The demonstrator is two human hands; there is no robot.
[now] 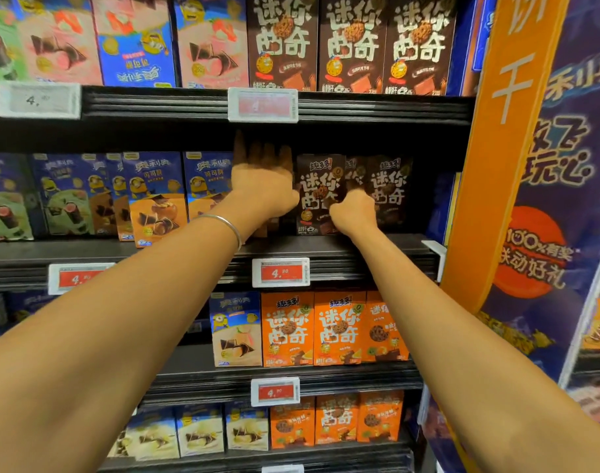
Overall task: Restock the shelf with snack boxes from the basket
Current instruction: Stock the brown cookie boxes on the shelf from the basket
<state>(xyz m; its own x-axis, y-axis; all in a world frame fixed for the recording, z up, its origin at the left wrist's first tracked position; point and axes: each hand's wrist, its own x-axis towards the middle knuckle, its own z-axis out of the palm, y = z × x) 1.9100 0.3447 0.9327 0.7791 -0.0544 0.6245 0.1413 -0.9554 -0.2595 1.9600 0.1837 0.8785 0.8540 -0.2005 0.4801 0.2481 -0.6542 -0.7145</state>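
Both hands worked the second shelf (326,247), seating dark boxes in the row right of the blue boxes (208,186).

Going left to right: I saw the left hand (261,179), fingers spread wide and flat, pressed into the gap beside the blue boxes; whether it gripped anything I could not tell. Just beside it stood the front brown box (320,194), upright on the shelf. The right hand (353,209) was curled narrow against that box's lower right edge, apparently pinching it. The basket was not in view. Risk, as I judged it: an uneven push from the right hand could tip the box backward or skew it against its neighbours (389,189), toppling the row.
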